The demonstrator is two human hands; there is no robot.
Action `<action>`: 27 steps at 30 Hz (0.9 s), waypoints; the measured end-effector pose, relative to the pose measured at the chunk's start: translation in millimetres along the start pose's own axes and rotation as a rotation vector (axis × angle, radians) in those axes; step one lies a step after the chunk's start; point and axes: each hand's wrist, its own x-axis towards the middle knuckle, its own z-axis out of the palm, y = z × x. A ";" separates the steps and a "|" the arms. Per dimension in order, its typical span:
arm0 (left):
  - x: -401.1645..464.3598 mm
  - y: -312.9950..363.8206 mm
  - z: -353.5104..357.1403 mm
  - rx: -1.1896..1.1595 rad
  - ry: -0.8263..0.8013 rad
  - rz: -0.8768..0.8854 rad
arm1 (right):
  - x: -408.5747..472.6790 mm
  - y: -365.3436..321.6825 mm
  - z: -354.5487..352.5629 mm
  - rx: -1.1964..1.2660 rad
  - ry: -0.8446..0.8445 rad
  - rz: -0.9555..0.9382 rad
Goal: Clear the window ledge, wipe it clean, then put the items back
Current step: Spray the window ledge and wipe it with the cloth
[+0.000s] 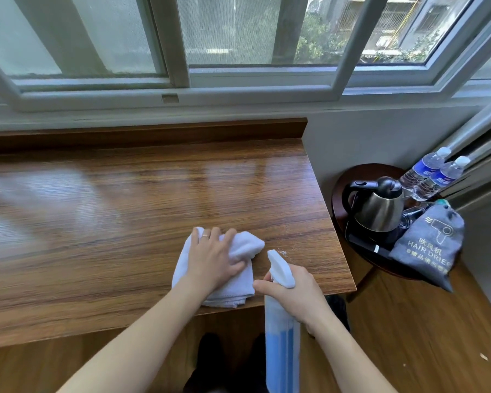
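- Under the sliding window (238, 38), a wide wooden window ledge (125, 208) runs from the left edge of view to a grey wall on the right; its grain is glossy and throws back pale light from the panes.
- Near the ledge's front right corner lies one white cloth (247, 245), folded and rumpled.
- One left hand (213, 259) rests flat on the cloth, fingers spread and fairly straight, pressing it down; a ring shows on one finger.
- One right hand (295, 293) is wrapped round the neck of one spray bottle (281, 336), just right of the cloth. Its white nozzle points at the ledge and blue liquid shows in the clear body.
- A few pale specks lie on the wood just beyond the nozzle.
- Right of the ledge stands one small round dark side table (338, 205) on the wooden floor (423, 321).
- On it: one steel kettle (380, 211) with a black handle, two water bottles (434, 174) with blue labels, too small to read, and one grey bag (428, 245) printed "HAIR DRIER" under a dryer drawing and Chinese characters.
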 end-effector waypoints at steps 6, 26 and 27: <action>7.2 3.7 5.0 -0.062 0.089 0.082 | 4.1 -6.3 -2.5 0.004 -0.007 -0.009; 20.0 4.5 -0.6 -0.064 -0.021 -0.022 | 11.5 0.2 -10.3 0.005 0.066 -0.011; 10.9 5.8 -0.5 -0.065 -0.015 -0.017 | 10.7 0.3 -11.1 0.005 0.061 -0.019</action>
